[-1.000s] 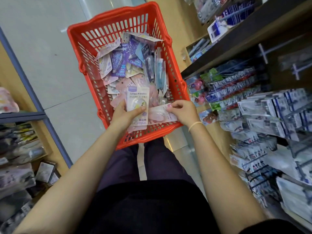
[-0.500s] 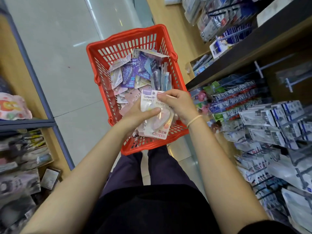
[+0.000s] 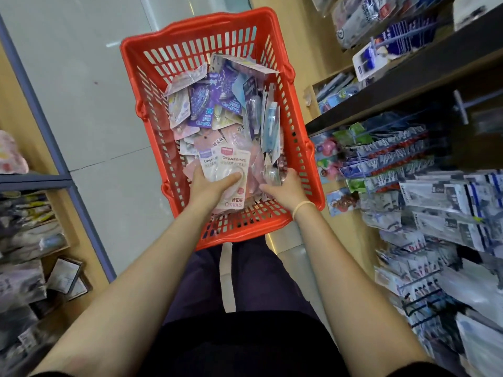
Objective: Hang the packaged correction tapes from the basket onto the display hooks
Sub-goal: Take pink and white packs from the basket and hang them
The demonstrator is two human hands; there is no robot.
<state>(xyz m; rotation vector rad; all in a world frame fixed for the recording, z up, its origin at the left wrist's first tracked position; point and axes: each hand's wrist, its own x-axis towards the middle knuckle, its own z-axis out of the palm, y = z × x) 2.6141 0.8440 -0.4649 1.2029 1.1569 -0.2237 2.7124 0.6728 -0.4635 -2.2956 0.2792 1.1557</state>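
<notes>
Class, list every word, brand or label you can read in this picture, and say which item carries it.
"Campus": foot of the pink carded packet gripped in the left hand.
"Campus": top of the white carded packets in the same grip.
"Campus": purple carded packet in the red plastic basket.
Chinese characters beside these logos: too blurred to read reliably.
Hanging packets on the right-hand shelf hooks: too blurred.

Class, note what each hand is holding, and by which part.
Left hand grips a small stack of packaged correction tapes around the middle. Right hand reaches into the basket; its hold cannot be told.

Red slotted basket (image 3: 275, 44); purple, pink, white packaged correction tapes (image 3: 206, 104).
</notes>
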